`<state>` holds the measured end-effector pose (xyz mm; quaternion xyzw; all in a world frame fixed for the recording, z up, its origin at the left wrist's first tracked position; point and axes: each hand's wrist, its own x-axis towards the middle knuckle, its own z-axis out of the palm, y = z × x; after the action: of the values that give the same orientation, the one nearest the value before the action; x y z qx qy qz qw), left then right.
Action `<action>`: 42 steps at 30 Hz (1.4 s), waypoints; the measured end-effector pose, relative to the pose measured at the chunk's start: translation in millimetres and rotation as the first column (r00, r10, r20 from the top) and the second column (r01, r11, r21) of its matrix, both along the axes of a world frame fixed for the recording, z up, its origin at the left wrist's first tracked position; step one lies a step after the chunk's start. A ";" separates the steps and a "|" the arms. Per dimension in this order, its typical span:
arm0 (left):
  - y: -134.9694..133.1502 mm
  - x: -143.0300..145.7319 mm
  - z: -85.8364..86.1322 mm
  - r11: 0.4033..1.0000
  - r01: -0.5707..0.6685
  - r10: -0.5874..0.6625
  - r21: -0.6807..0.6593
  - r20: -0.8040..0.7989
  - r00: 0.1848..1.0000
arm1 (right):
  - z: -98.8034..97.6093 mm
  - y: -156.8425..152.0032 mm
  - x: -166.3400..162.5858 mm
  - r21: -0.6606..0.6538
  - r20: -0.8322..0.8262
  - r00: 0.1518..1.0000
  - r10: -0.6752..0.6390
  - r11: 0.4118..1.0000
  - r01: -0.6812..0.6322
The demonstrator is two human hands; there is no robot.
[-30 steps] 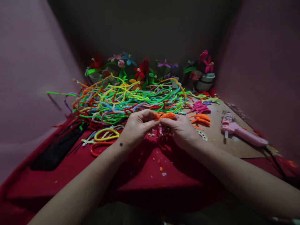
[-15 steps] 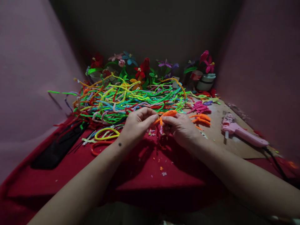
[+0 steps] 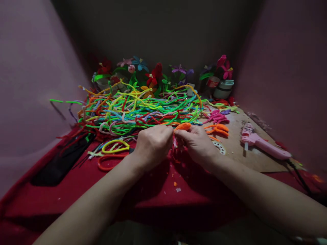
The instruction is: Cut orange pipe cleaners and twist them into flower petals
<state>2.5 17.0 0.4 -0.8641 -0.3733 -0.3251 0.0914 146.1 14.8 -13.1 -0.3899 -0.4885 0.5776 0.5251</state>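
An orange pipe cleaner [image 3: 183, 127], bent into a petal-like loop, sits between my two hands over the red cloth. My right hand [image 3: 198, 141] pinches it between thumb and forefinger. Closed in a fist, my left hand [image 3: 155, 143] meets the right at the near end of the orange piece; the back of the hand hides its fingertips. Beside my left wrist lie scissors [image 3: 115, 147] with yellow and red handles. Right of my right hand, several orange pipe cleaner pieces [image 3: 218, 129] rest on a board.
A tangled heap of coloured pipe cleaners [image 3: 143, 109] spreads behind my hands. Pipe cleaner flowers [image 3: 153, 76] stand at the back. A pink glue gun [image 3: 265, 144] lies on the brown board [image 3: 237, 156], its cord trailing right. A dark phone-like slab [image 3: 58, 163] lies left.
My left hand has rolled over, its back now turned up and its fingers curled in. The orange loop has tipped and shows less of itself. My right hand keeps its pinch.
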 end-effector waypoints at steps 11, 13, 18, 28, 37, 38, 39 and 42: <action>13.7 -12.2 4.3 0.963 0.066 0.044 -0.262 0.396 0.917 | 9.4 6.1 5.3 -0.110 -0.296 0.945 0.139 0.978 -0.178; 18.4 -16.6 8.0 0.713 0.318 0.158 -0.624 0.586 0.795 | 11.2 6.4 8.9 -0.044 -0.265 0.936 0.230 0.967 -0.251; 19.1 -21.7 10.2 -0.034 0.705 0.277 -0.708 0.671 0.687 | 11.6 5.1 14.9 0.062 -0.082 0.931 0.355 0.935 -0.350; 7.3 -13.2 8.5 -0.072 0.736 0.258 -0.673 0.701 0.665 | 13.2 0.4 13.3 0.138 0.071 0.990 0.119 0.982 -0.128; 4.3 -6.1 14.9 0.303 0.432 0.220 -0.849 0.504 0.835 | 7.9 5.0 11.7 0.161 0.098 0.992 0.075 0.983 -0.090; 4.3 -6.1 14.4 0.272 0.443 0.227 -0.854 0.505 0.833 | 7.9 4.8 12.0 0.189 0.118 0.990 0.072 0.977 -0.093; 4.1 -5.7 14.0 0.252 0.448 0.236 -0.858 0.503 0.831 | 7.7 4.3 12.1 0.224 0.152 0.987 0.051 0.971 -0.085; 1.1 -1.3 13.7 0.263 0.437 0.260 -0.860 0.499 0.826 | 4.6 2.8 11.4 0.361 0.284 0.952 -0.111 0.933 0.001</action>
<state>1.2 18.1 14.1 -0.6234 -0.4476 -0.2698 -0.5816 157.5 17.6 -8.5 -0.3852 -0.6475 0.3984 0.5232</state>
